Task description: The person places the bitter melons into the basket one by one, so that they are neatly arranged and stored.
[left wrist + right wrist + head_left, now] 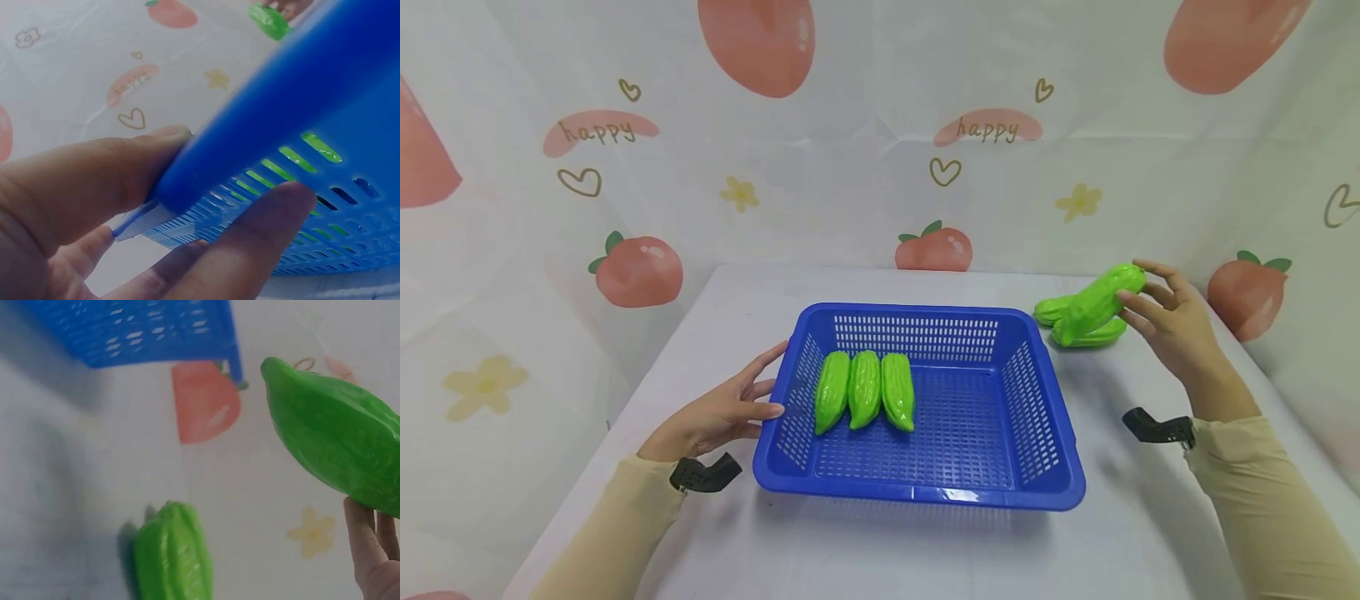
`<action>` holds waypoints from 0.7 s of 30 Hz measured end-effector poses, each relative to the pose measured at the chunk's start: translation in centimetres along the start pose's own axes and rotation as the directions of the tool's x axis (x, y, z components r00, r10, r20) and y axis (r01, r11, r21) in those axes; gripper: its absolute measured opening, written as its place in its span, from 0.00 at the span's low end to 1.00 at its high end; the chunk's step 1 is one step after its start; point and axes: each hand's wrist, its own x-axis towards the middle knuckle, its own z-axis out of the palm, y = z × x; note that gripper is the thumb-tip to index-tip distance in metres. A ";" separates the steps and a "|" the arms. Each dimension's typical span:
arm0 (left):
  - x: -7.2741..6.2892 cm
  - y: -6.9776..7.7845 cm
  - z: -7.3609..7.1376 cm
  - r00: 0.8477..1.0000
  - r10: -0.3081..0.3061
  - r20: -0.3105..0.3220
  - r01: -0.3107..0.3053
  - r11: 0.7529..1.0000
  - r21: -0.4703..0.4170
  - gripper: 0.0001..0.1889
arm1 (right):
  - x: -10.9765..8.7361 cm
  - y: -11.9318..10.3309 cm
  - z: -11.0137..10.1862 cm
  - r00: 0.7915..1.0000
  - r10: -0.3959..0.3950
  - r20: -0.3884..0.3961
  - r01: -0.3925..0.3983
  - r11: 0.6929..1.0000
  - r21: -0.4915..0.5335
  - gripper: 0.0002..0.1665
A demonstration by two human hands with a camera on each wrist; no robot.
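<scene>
My right hand [1176,333] pinches one bright green, ridged toy bitter melon [1101,300] by its upper end, tilted above the table. Just beneath it, two more bitter melons [1093,333] lie on the table. The right wrist view shows the held bitter melon [337,431] resting on the fingertips, and another bitter melon [174,556] below. At left, my left hand [722,412] holds the side rim of a blue plastic basket [917,494]; the left wrist view shows a finger [262,231] against its slotted wall. Inside, three bitter melons [865,390] stand in a row at the left.
A white table [880,550] carries the basket. Behind it hangs a white backdrop [842,217] printed with peaches, hearts and flowers. Each wrist wears a black camera mount, the right one [1157,427] close to the basket's right side.
</scene>
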 end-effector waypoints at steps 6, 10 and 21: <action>-0.1 0.0 0.0 1.000 0.004 0.000 -0.004 1.000 0.003 0.50 | 0.4 -1.5 2.6 0.997 -0.059 0.055 0.059 0.998 -0.004 0.31; -0.1 0.0 0.0 1.000 0.007 0.008 -0.007 1.000 -0.006 0.50 | 0.6 -2.1 4.4 0.989 -0.096 0.112 0.098 0.995 -0.016 0.31; -0.1 0.1 -0.1 0.999 0.012 0.030 -0.012 1.000 -0.015 0.50 | 1.2 -2.5 8.9 0.965 -0.058 0.257 0.086 0.991 -0.100 0.29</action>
